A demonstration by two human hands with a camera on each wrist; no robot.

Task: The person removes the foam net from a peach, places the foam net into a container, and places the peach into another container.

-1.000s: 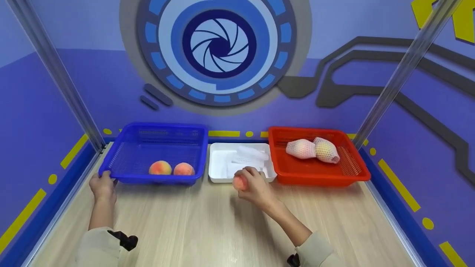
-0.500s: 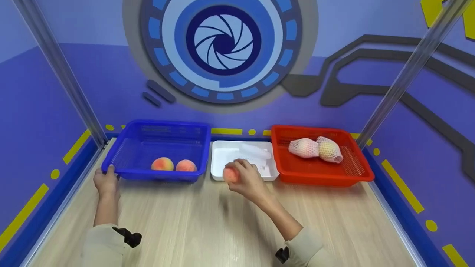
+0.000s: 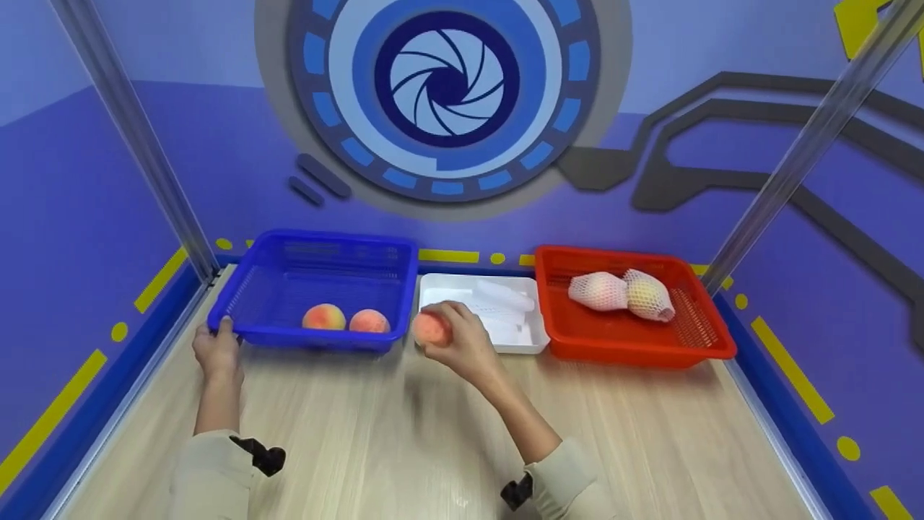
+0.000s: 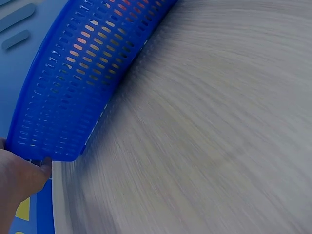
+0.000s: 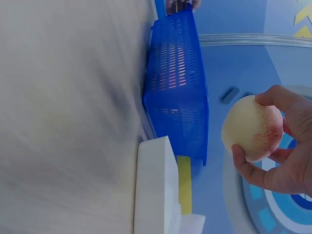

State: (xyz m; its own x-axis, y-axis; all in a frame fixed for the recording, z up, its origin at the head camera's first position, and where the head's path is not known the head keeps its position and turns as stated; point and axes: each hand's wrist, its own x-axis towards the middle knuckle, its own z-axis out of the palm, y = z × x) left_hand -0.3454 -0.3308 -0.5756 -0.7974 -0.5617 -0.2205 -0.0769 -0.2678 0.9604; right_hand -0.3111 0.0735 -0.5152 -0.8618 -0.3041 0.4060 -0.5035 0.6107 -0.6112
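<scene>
While the left hand (image 3: 216,350) holds the near-left corner of the blue basket (image 3: 317,289), the right hand (image 3: 462,339) has its grip curled round a bare peach (image 3: 431,328) just right of it, so I judge the carrying step is in hand, and the next move calls for lifting over the rim.

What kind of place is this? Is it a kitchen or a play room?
Probably neither. It looks like a staged booth for recording hand work: a wooden tabletop boxed in by purple walls with a big camera-shutter emblem, metal frame poles, and sorting baskets, one blue basket and one red basket.
</scene>
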